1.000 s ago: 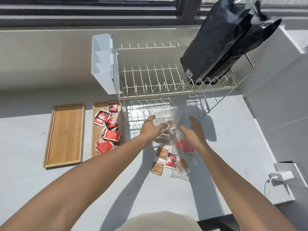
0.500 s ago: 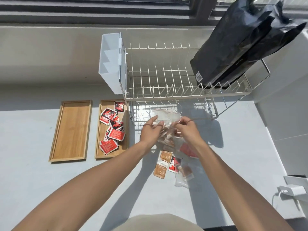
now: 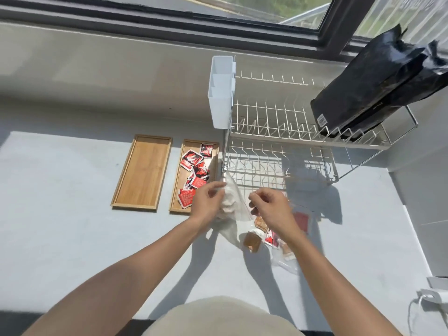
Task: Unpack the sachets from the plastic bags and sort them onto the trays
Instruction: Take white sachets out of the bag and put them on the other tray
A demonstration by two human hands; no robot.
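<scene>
Both bare forearms outstretched, hands close together: left point(image 3: 208, 204) with curled fingers, right point(image 3: 271, 207) pinching.

You've got 2 tan wooden trays point(image 3: 141, 172); red, black and white sachets point(image 3: 194, 163) on one. Brown sachet point(image 3: 252, 241) on the pale grey counter point(image 3: 72, 214). Clear plastic bag point(image 3: 230, 204), white rack point(image 3: 278, 122), glossy black bags point(image 3: 368, 93).

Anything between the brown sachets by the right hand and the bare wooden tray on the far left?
Yes. The left hand holding the clear plastic bag sits on the direct line, and the tray of red sachets lies between the brown sachets and the bare wooden tray. Both are low and could probably be passed over.
</scene>
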